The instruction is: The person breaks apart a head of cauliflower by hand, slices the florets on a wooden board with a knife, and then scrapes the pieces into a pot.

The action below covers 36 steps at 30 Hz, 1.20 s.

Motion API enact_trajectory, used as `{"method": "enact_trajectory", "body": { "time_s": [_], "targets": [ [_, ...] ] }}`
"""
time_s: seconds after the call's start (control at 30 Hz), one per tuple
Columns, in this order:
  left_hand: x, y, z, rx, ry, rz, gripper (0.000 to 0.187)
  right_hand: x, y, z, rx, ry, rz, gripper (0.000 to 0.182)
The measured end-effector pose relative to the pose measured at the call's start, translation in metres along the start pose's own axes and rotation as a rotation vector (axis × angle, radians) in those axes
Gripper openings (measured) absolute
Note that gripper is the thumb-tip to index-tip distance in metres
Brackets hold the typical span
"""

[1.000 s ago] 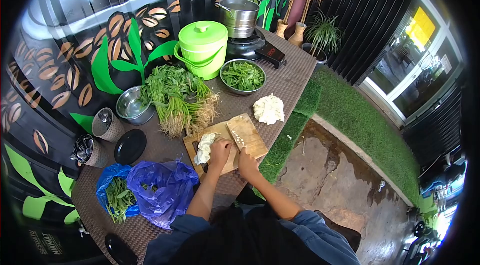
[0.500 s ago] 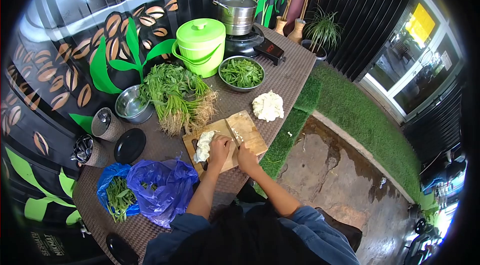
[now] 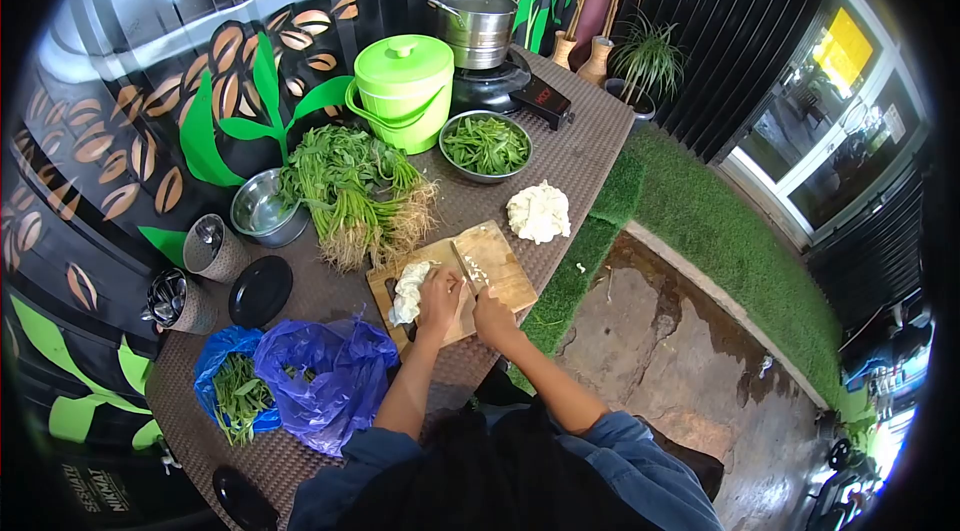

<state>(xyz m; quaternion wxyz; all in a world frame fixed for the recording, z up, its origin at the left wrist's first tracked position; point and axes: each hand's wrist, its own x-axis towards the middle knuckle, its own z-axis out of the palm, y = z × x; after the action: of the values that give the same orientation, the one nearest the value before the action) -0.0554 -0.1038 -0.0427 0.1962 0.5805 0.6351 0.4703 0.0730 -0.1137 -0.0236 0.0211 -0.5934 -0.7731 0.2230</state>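
On a wooden cutting board (image 3: 510,276) lies a pale, lumpy piece of cauliflower (image 3: 408,295). My left hand (image 3: 437,305) is closed over its right side, fingertips curled close to the blade; exactly what they pinch is partly hidden. My right hand (image 3: 495,319) grips the handle of a kitchen knife (image 3: 460,258), whose blade points away from me and rests at the board. Small white cut bits (image 3: 477,272) are scattered right of the blade. A larger cauliflower mound (image 3: 539,212) sits on the table beyond the board's far right corner.
Behind the board lies a bunch of rooted leafy greens (image 3: 350,191). A metal bowl of cut greens (image 3: 487,147), a green lidded bucket (image 3: 403,91) and a pot on a stove (image 3: 478,29) stand farther back. Plastic bags (image 3: 325,381) lie left; the table edge (image 3: 560,266) is right.
The knife and right hand have shifted very slightly, and the left fingertips have lifted and moved a little beside the blade. Everything else stays in place.
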Motion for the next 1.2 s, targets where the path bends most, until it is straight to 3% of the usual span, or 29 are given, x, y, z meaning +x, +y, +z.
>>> {"method": "enact_trajectory", "body": {
  "time_s": [0.07,0.23,0.53,0.67,0.77,0.83,0.9,1.2],
  "targets": [
    [0.002,0.001,0.000,-0.116,0.012,-0.088,0.011,-0.004,-0.006,0.005,0.011,0.007,0.037,0.037],
    [-0.004,-0.007,0.002,0.012,-0.005,0.037,0.010,0.007,0.004,0.004,0.012,0.011,0.009,0.042],
    [-0.005,-0.007,0.002,0.031,0.010,0.029,0.009,-0.002,-0.012,0.008,0.069,0.047,0.087,0.031],
    [-0.006,-0.001,-0.001,0.079,0.026,0.085,0.011,0.006,-0.002,0.003,0.024,0.036,0.004,0.031],
    [-0.006,-0.009,0.005,-0.032,0.029,0.004,0.015,-0.003,-0.012,0.007,-0.008,0.046,0.033,0.030],
    [-0.007,-0.011,0.006,-0.003,0.064,0.113,0.018,-0.003,-0.013,0.011,-0.020,0.066,0.075,0.031],
    [-0.007,-0.010,0.005,-0.013,0.044,0.083,0.017,0.005,-0.010,0.009,0.024,0.026,0.043,0.038],
    [-0.004,-0.008,0.004,-0.059,0.026,0.005,0.017,-0.002,-0.013,0.008,0.030,0.008,0.068,0.033]
  ]
}}
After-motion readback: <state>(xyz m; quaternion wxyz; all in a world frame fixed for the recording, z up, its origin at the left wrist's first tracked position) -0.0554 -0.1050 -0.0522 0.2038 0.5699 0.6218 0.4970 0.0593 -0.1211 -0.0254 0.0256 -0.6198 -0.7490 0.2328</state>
